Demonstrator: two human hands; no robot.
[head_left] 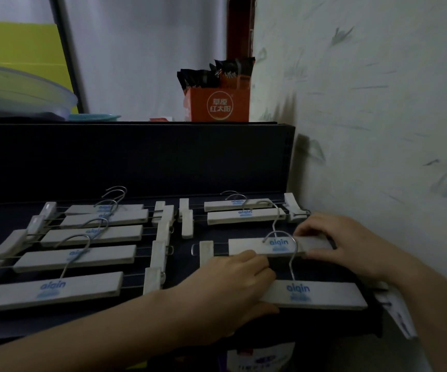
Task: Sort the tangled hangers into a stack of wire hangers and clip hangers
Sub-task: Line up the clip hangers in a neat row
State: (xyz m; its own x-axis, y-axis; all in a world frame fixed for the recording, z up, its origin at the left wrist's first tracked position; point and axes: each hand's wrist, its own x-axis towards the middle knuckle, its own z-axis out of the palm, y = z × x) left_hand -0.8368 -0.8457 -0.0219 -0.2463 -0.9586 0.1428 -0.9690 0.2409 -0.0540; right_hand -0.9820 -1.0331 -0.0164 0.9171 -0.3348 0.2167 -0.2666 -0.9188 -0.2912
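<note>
Five clip hangers (83, 257) in a left column, four (244, 217) right, on the dark surface (185, 264).

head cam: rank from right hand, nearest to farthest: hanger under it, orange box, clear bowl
1. Hanger under the right hand, touching its fingers.
2. Orange box, up on the ledge behind, beside the wall.
3. Clear bowl, far left on the ledge.

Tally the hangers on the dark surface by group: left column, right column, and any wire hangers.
Clip hangers, left column: 5
Clip hangers, right column: 4
Wire hangers: 0 in view
Total: 9 hangers

Both the left hand and right hand rest on the right column's hangers.
</note>
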